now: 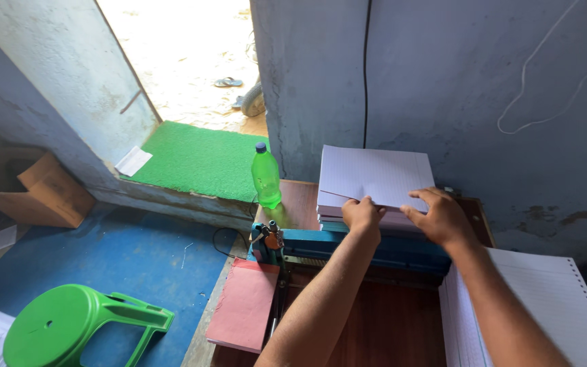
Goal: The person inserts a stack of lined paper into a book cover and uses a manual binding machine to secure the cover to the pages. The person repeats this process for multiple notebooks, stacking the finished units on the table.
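Observation:
A stack of ruled white paper sheets (375, 175) lies at the far side of a wooden table, behind a blue machine (375, 246). My left hand (363, 214) presses on the stack's near edge with fingers curled. My right hand (441, 216) rests on the near right corner of the stack, fingers spread over the top sheets. Both forearms reach across the blue machine.
A green plastic bottle (265, 177) stands at the table's far left corner. A pink pad (244, 312) lies at the table's left edge. Punched ruled sheets (552, 306) lie at right. A green stool (76, 326) lies tipped on the blue floor. A cardboard box (42, 190) sits far left, a green doormat (198, 160) beyond.

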{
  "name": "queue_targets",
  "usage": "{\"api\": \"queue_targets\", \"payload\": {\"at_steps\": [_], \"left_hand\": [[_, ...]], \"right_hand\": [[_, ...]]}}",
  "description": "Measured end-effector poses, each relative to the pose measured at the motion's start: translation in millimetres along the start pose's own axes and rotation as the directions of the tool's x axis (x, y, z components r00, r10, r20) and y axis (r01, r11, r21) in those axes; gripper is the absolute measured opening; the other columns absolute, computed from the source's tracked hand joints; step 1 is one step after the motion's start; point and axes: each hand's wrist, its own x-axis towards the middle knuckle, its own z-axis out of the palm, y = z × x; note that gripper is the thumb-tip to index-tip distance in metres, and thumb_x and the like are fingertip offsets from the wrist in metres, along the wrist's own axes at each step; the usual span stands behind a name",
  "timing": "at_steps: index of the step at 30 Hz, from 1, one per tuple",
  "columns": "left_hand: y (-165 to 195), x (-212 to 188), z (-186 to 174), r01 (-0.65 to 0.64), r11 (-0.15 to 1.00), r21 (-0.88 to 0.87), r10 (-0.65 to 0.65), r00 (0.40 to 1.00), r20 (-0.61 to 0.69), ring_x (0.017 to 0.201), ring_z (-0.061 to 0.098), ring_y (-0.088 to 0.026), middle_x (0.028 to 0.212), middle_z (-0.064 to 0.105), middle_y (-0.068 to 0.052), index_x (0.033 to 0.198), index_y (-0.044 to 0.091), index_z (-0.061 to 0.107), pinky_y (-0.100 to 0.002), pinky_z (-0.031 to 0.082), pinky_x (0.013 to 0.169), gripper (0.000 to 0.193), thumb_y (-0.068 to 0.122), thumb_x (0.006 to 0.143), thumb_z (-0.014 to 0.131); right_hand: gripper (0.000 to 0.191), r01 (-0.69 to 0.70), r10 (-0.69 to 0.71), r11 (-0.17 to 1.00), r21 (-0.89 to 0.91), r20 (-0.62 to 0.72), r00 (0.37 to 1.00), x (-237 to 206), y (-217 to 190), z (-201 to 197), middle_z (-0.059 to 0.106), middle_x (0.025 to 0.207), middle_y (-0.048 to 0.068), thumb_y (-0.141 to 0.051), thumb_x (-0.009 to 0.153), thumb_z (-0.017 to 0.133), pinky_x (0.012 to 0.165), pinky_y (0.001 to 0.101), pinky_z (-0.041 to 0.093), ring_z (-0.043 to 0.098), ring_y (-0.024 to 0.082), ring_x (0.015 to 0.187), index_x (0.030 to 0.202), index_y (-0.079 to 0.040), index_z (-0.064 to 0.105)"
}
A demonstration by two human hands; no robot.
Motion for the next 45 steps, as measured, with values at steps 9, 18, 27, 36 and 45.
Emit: {"api": "queue_targets", "payload": {"at_steps": [9, 18, 27, 36, 45], "left_hand": [[-17.8, 0.8, -29.4, -0.004, 0.998, -0.061, 0.005, 1.0, 0.026, 0.087, 0.073, -0.024, 0.104, 0.063, -0.02, 0.107, -0.009, 0.054, -0.026, 0.069, 0.076, 0.018, 0.008, 0.102, 0.051], [-47.3, -33.1, -94.9, -0.003, 0.985, -0.173, 0.041, 0.975, 0.218, 0.095, 0.07, -0.024, 0.106, 0.064, -0.018, 0.107, -0.01, 0.056, -0.036, 0.066, 0.086, 0.022, 0.011, 0.1, 0.054], [-81.3, -79.4, -167.1, -0.042, 0.996, -0.081, 0.063, 0.957, 0.284, 0.107, 0.072, -0.026, 0.111, 0.066, -0.021, 0.113, -0.011, 0.057, -0.039, 0.062, 0.101, 0.034, 0.021, 0.101, 0.055], [-122.8, -102.9, -228.9, 0.127, 0.983, -0.134, -0.115, 0.988, 0.1, 0.111, 0.07, -0.026, 0.115, 0.068, -0.018, 0.117, -0.004, 0.058, -0.043, 0.058, 0.104, 0.034, 0.026, 0.1, 0.054], [-173.5, -106.6, -258.3, 0.23, 0.96, -0.158, -0.225, 0.973, 0.047, 0.105, 0.072, -0.028, 0.11, 0.067, -0.021, 0.108, -0.008, 0.055, -0.042, 0.064, 0.1, 0.028, 0.02, 0.102, 0.055]], "right_hand": [[0.049, -0.584, 0.682, 0.493, 0.645, 0.13, 0.719, -72.9, -59.6, 25.3, 0.069, 0.098, 0.02, -0.042, 0.097, 0.065, 0.07, 0.0429, 0.063, 0.072, 0.032, 0.088, 0.113, 0.005, 0.062], [0.04, -0.383, 0.581, -0.12, 0.916, 0.378, 0.721, -106.8, -62.4, 44.1, 0.068, 0.106, 0.019, -0.022, 0.096, 0.062, 0.08, 0.0348, 0.065, 0.073, 0.028, 0.097, 0.12, 0.009, 0.057], [0.027, -0.486, 0.61, -0.089, 0.869, 0.434, 0.663, -179.3, -59.4, 72.9, 0.069, 0.101, 0.019, -0.013, 0.098, 0.061, 0.082, 0.0357, 0.064, 0.073, 0.026, 0.091, 0.113, 0.008, 0.061], [0.024, -0.519, 0.638, -0.157, 0.84, 0.487, 0.596, -264.5, -50.7, 92.8, 0.07, 0.096, 0.019, -0.013, 0.097, 0.063, 0.082, 0.0386, 0.064, 0.072, 0.028, 0.089, 0.107, 0.008, 0.063], [0.023, -0.534, 0.666, -0.257, 0.806, 0.548, 0.506, -315.3, -46.6, 113.8, 0.069, 0.094, 0.024, -0.013, 0.097, 0.066, 0.08, 0.0384, 0.065, 0.073, 0.03, 0.089, 0.092, 0.009, 0.06]]}}
